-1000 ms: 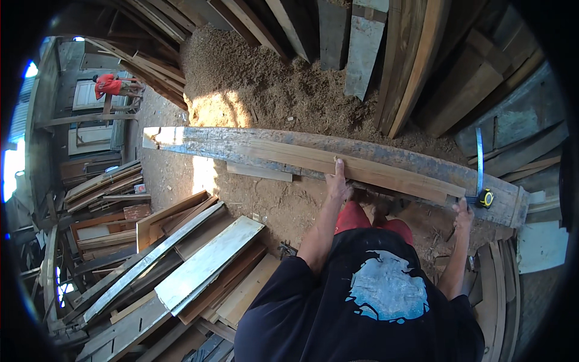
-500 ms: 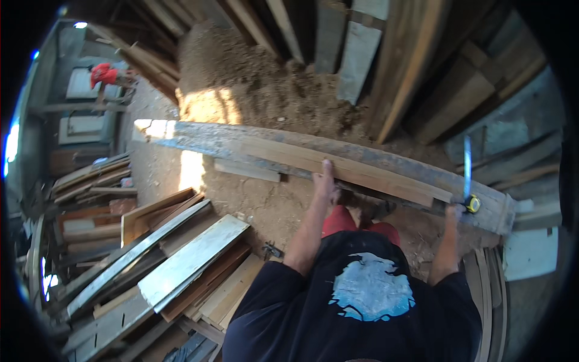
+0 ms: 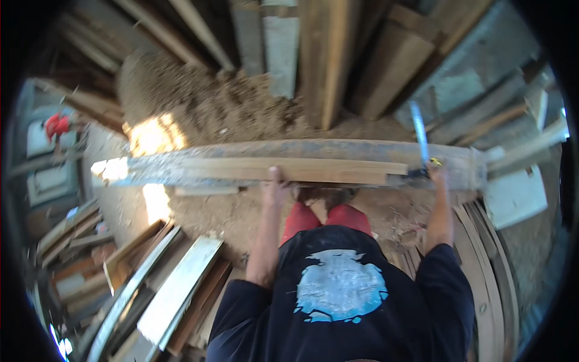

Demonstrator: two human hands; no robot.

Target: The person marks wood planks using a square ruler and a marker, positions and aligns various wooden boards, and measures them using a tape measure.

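Observation:
A pale wooden board [image 3: 338, 170] lies along a long, weathered beam [image 3: 241, 149] that crosses in front of me. My left hand [image 3: 276, 186] grips the board's near edge left of its middle, thumb on top and the other fingers partly hidden. Past the board's right end, my right hand [image 3: 438, 175] is closed round a yellow-and-black tool [image 3: 435, 161]. From the tool a narrow, shiny bluish strip [image 3: 418, 130] reaches away across the beam; blur and the hand hide its exact kind.
Planks [image 3: 313, 66] lean beyond a heap of brown sawdust or soil [image 3: 199, 90]. Stacked boards, one white [image 3: 181, 289], fill the lower left. More long boards [image 3: 482, 265] and a white panel [image 3: 517, 196] lie at right. A person in red [image 3: 57, 125] is far left.
The view has turned, so the beam now runs nearly level across it. Both hands keep their holds on the board and the tool; the tool appears slightly farther from me.

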